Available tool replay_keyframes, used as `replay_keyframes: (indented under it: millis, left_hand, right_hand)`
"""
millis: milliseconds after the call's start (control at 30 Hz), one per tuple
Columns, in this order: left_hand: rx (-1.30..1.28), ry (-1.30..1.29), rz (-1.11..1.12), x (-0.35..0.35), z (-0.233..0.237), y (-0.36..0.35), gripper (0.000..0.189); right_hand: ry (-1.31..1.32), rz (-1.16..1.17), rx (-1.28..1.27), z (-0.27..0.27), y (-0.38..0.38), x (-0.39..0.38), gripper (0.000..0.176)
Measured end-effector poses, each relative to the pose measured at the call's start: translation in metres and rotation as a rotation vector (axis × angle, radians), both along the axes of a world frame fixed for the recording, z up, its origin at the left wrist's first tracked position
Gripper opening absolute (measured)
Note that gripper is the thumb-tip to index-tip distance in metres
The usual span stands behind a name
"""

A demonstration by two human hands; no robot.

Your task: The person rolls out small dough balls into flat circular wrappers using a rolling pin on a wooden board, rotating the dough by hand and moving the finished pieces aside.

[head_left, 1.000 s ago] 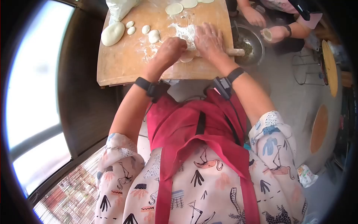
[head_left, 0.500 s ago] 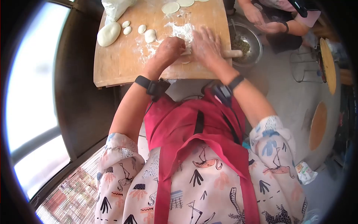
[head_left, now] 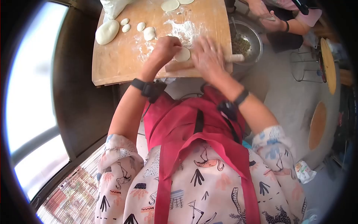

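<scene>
On the floured wooden board [head_left: 123,56] lies a small round dough wrapper [head_left: 182,54]. The closed fingers of my left hand [head_left: 166,48] pinch its left edge. My right hand [head_left: 209,56], slightly blurred, lies with fingers stretched out over a wooden rolling pin [head_left: 235,58], whose right end sticks out past the board's edge. The pin's left part shows just below the wrapper. White flour [head_left: 181,30] is spread above my hands. Small dough pieces [head_left: 149,34] and a larger dough lump [head_left: 107,32] sit to the left.
Flat wrappers [head_left: 170,5] lie at the board's far edge, near a white bag [head_left: 115,8]. Right of the board stands a metal bowl [head_left: 256,46] with chopped filling and a utensil. Another person's hands [head_left: 274,22] are at the upper right, beyond the bowl.
The wrapper now shows more fully beside my left hand. The rolling pin has moved toward my body, and my right hand has shifted slightly. The other person's hands have moved up.
</scene>
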State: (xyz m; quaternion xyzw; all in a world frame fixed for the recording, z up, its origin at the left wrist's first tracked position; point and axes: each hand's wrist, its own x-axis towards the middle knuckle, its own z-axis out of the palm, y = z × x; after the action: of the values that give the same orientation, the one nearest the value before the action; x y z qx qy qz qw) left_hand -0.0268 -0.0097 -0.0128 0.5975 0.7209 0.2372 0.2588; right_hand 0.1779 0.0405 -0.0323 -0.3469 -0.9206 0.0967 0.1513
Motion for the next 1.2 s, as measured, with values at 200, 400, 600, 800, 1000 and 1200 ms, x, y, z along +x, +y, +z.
replay_keyframes:
  millis: [200,400,600,800,1000,1200]
  left_hand:
    - [0.039,0.064,-0.027,0.011,0.019,-0.009,0.017]
    - [0.107,0.062,-0.114,0.007,0.006,0.005,0.017]
    - [-0.047,-0.166,0.06,0.004,0.008,-0.009,0.017]
    - [0.111,0.191,-0.124,0.006,0.005,0.009,0.016]
    - [-0.152,-0.269,0.103,0.003,0.02,-0.011,0.018]
    - [0.117,0.373,-0.14,0.01,0.003,0.012,0.017]
  right_hand:
    - [0.032,-0.014,0.003,0.006,0.032,-0.028,0.049]
    - [0.073,-0.017,-0.009,0.006,0.017,-0.015,0.049]
    - [0.015,-0.017,-0.007,0.008,0.014,-0.015,0.05]
    - [0.034,-0.019,0.023,0.013,0.032,-0.029,0.05]
    - [-0.01,0.015,-0.045,0.012,0.002,-0.006,0.051]
    - [0.042,-0.038,0.022,0.009,0.04,-0.038,0.05]
